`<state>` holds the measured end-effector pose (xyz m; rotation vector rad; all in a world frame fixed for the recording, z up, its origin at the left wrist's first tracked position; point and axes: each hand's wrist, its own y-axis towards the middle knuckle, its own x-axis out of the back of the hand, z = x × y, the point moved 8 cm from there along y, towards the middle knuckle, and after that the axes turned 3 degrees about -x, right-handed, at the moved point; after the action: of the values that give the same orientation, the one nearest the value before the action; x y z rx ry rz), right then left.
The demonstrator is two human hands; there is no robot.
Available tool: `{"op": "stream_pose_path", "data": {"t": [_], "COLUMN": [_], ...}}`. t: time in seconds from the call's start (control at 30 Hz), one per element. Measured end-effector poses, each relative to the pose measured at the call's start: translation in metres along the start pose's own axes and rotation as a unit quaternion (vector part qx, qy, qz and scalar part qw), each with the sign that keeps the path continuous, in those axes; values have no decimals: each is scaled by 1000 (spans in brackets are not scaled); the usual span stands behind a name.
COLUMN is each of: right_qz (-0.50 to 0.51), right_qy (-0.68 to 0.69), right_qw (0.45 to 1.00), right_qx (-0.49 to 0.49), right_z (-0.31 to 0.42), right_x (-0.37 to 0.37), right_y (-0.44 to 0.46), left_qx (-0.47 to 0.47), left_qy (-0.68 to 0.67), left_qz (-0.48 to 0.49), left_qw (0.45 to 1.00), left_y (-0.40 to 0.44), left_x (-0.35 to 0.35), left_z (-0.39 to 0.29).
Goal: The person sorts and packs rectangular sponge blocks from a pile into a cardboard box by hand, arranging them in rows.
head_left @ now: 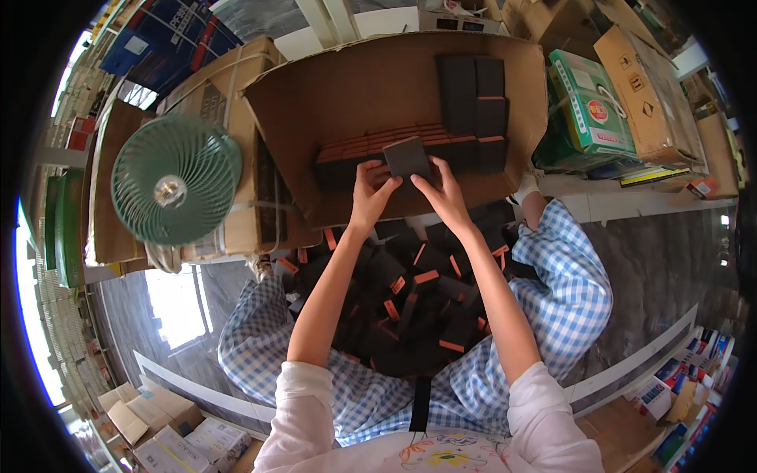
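A small black box (407, 156) with a thin orange edge is held between my two hands, at the opening of a large cardboard carton (347, 91). My left hand (372, 195) grips its left side, and my right hand (441, 194) grips its lower right side. Inside the carton, similar black boxes with orange edges stand in a row along the near side. More of these stacked boxes (473, 98) rise at the carton's right end. Below my forearms, between my legs, lies a loose heap of black and orange boxes (418, 296).
A green fan (175, 181) stands left of the carton, beside a strapped cardboard box (256, 158). On the right are a green package (591, 106) and another carton (650, 94). Blue-and-white checked trouser legs (564, 284) flank the heap. Packages line the lower corners.
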<state>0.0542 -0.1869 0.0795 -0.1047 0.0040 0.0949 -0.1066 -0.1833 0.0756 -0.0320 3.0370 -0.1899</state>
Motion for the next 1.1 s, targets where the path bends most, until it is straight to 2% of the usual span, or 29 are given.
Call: {"op": "stream_pose_path", "data": {"t": [0.03, 0.1, 0.2, 0.33, 0.4, 0.5, 0.63, 0.7, 0.8, 0.93, 1.0, 1.03, 1.1], "right_qz": [-1, -61, -89, -112, -107, -145, -198, -229, -248, -249, -247, -246, -226], "right_qy": [1, -117, -169, -161, -160, -170, -100, -86, -111, -124, -125, -125, -121], "right_qw": [1000, 991, 981, 980, 981, 974, 975, 970, 962, 961, 961, 961, 966], "right_qx": [-2, 20, 26, 19, 25, 30, 4, 8, 13, 10, 16, 17, -14], "right_z": [-4, -7, -12, -31, -36, -42, -55, -59, -65, -68, -71, -69, -73], "right_x": [4, 17, 31, 42, 45, 54, 65, 70, 75, 76, 75, 74, 71], "right_y": [11, 31, 63, 103, 115, 120, 113, 110, 105, 103, 104, 104, 103], "left_qx": [-22, -41, -80, -71, -117, -97, -97, -74, -70, -47, -84, -85, -106], "left_qy": [0, 1, 59, 21, 221, 209, 206, 218, 203, 186, 264, 264, 188], "left_qz": [10, 21, 41, 50, 15, 4, -16, 31, 35, 37, 32, 31, 51], "left_qw": [1000, 999, 994, 996, 968, 973, 974, 973, 976, 981, 960, 960, 975], "left_y": [14, 41, 81, 136, 156, 171, 190, 198, 202, 202, 199, 205, 212], "left_x": [-4, -10, -21, -34, -36, -46, -51, -57, -55, -56, -58, -54, -57], "left_z": [3, 11, 17, 38, 41, 53, 77, 91, 89, 81, 74, 94, 110]}}
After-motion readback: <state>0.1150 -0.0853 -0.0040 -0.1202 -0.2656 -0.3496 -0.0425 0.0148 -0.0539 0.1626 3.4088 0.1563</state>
